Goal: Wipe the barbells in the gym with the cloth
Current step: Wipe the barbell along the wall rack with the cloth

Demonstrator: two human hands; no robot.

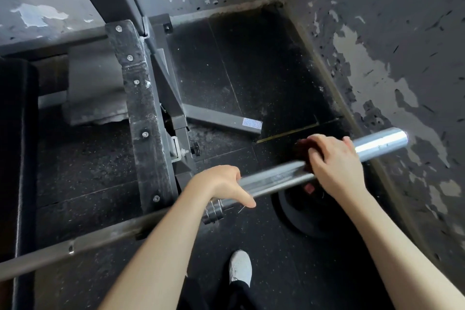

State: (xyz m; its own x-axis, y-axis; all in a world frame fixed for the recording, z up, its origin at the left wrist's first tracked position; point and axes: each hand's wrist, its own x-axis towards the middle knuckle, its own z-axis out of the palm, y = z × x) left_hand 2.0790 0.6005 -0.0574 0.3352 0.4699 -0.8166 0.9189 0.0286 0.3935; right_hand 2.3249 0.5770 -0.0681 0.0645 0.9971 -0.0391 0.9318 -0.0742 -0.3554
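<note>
A steel barbell (274,178) runs from the lower left up to its shiny sleeve end (382,143) at the right. My left hand (221,184) grips the sleeve just past the collar, thumb hanging below the bar. My right hand (334,161) is wrapped over the sleeve further right, holding a dark red cloth (303,147) against the metal. Most of the cloth is hidden under that hand; a small piece shows below the bar.
A black rack upright (143,118) with bolts stands left of my hands, its grey base foot (224,121) on the floor. A black weight plate (297,211) lies below the bar. Peeling walls close the corner at right. My white shoe (240,268) is on the rubber floor.
</note>
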